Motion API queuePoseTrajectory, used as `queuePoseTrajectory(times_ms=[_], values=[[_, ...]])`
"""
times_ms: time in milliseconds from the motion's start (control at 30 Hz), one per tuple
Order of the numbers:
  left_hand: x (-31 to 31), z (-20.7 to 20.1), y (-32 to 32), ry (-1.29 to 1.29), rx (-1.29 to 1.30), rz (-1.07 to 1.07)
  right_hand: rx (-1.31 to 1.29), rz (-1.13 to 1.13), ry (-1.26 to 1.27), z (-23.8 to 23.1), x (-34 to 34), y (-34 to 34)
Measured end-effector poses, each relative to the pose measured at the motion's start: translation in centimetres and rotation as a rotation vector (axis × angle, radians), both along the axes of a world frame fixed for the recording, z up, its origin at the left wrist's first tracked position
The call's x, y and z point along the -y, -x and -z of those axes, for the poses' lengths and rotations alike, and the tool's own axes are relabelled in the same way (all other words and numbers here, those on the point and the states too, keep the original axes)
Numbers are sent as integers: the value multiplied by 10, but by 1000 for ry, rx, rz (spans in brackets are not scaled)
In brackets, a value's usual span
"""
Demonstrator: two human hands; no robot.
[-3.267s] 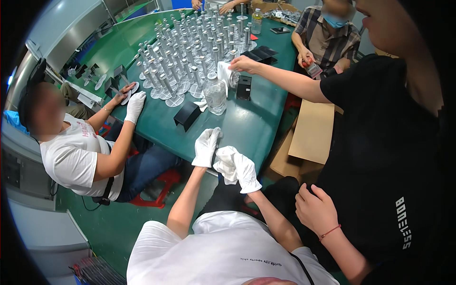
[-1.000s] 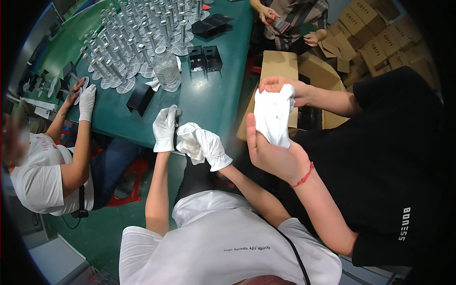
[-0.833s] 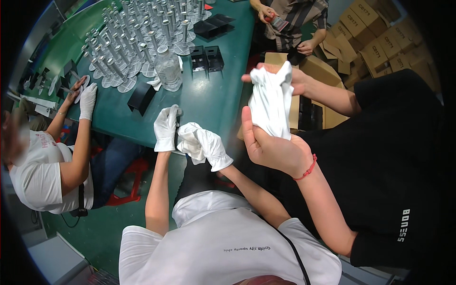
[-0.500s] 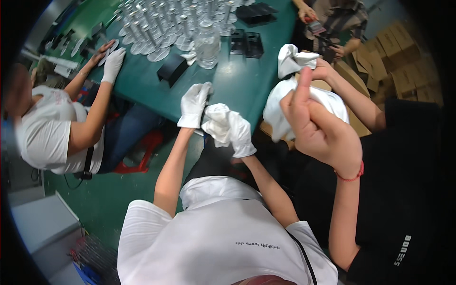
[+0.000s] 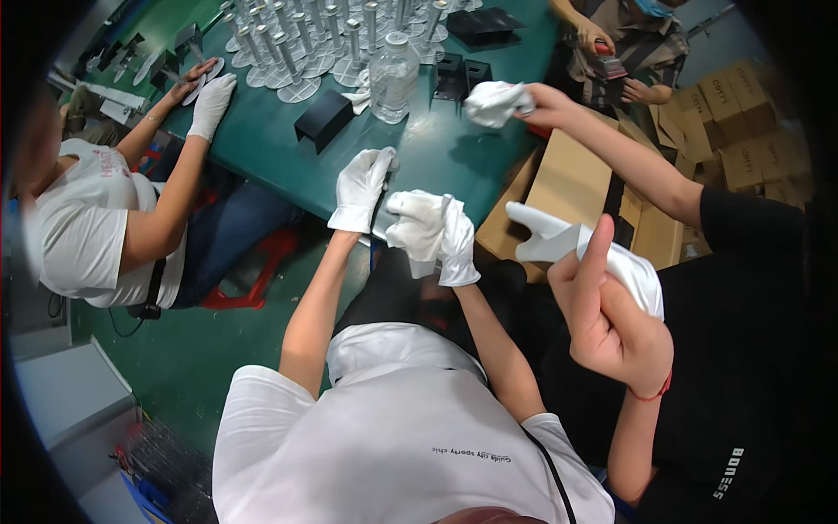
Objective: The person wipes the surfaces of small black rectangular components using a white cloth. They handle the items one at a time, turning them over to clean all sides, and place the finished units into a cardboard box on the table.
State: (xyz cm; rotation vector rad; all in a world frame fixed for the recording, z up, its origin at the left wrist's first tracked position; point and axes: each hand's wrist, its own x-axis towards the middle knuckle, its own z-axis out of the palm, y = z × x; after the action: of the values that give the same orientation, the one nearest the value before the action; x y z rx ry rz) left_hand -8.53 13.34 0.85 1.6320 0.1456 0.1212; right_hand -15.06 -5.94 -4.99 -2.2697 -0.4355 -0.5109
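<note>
Both my hands wear white gloves and are close together at the table's near edge. My left hand (image 5: 360, 189) has its fingers wrapped around a dark, flat-edged piece (image 5: 381, 208), mostly hidden by the glove and cloth. Bunched in my right hand (image 5: 457, 246) is a white cloth (image 5: 415, 225), held against or right beside that piece; contact is hard to make out. Beyond my hands, a black U-shaped bracket (image 5: 324, 120) lies on the green table (image 5: 262, 162). A clear bottle (image 5: 394, 83) stands upright beside it, with a small white cloth (image 5: 359, 98) between them.
Many metal posts on round clear bases (image 5: 299, 90) crowd the far table, near more black brackets (image 5: 463, 77). On my right, a co-worker's bare hands hold a white cloth (image 5: 496, 105) and white fabric (image 5: 559, 236) near open cartons (image 5: 572, 170). Another person (image 5: 96, 227) sits left.
The co-worker's far hand has swung left over the table with its cloth; their near hand has dropped lower. My right hand and cloth have shifted slightly right; my left hand barely moves.
</note>
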Motion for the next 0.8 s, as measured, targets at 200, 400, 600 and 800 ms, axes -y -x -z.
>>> queuePoseTrajectory(times_ms=[200, 400, 600, 800], values=[[-1, 4, 0, 3, 46, -17, -50, -27, -31, -2, -3, 2], [2, 0, -3, 3, 163, -16, -97, -42, -63, -3, -8, 2], [11, -6, -14, -508, 232, 9, -154, -4, -130, -1, -10, 4], [62, -12, -67, -592, 545, 225, 36, 91, 88, -6, -12, 7]])
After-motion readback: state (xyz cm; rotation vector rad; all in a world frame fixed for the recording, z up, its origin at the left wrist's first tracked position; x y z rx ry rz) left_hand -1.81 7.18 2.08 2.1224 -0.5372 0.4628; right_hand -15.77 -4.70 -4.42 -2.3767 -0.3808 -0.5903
